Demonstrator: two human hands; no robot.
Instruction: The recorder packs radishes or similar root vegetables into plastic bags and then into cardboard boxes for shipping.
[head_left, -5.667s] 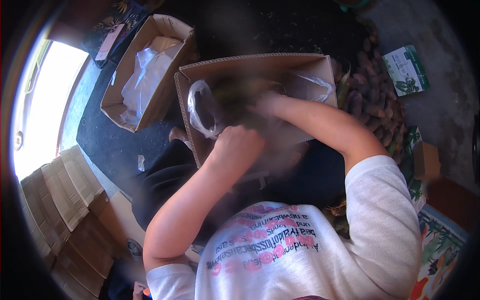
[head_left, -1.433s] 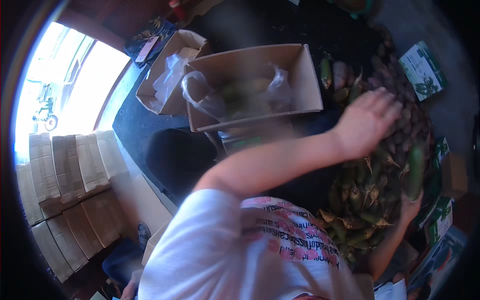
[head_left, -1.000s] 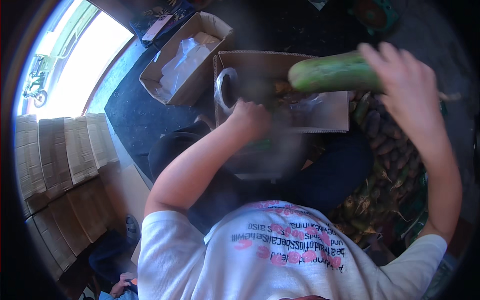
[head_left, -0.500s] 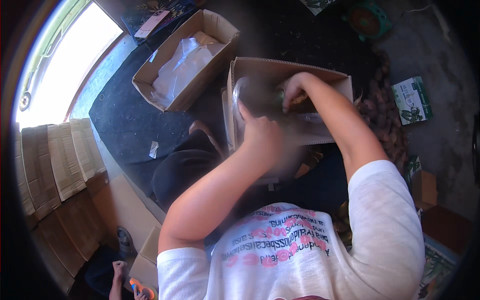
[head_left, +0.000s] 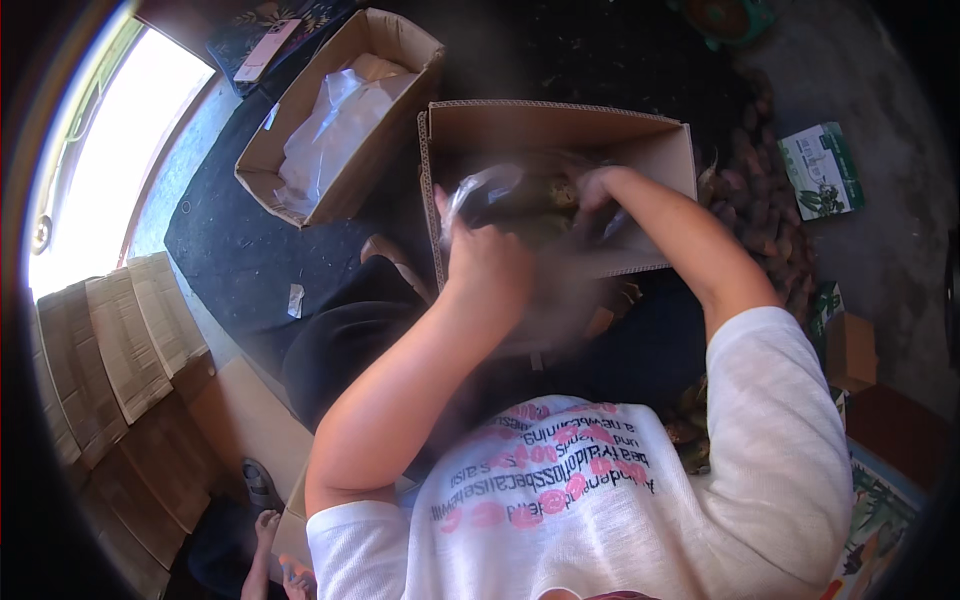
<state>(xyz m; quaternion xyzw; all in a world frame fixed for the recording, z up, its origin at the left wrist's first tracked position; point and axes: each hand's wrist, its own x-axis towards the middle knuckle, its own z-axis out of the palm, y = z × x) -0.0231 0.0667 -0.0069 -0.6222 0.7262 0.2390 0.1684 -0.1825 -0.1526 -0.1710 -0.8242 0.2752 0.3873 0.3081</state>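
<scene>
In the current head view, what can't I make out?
Head view:
Right hand: fingers blurred inside the brown rectangular cardboard box.
Clear plastic bag: partly hidden behind left hand.
Dark green vegetables inside: count lost to blur.
Co-worker's bare forearm, lower left: cut off by bottom edge.

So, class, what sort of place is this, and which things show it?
Probably a produce-packing space: a central open cardboard box with a clear plastic bag inside, a heap of vegetables on the right, and brown cartons lined up at left.

The carton (head_left: 570, 128) opens upward — plastic bag (head_left: 486, 180) crowding its left side.
</scene>
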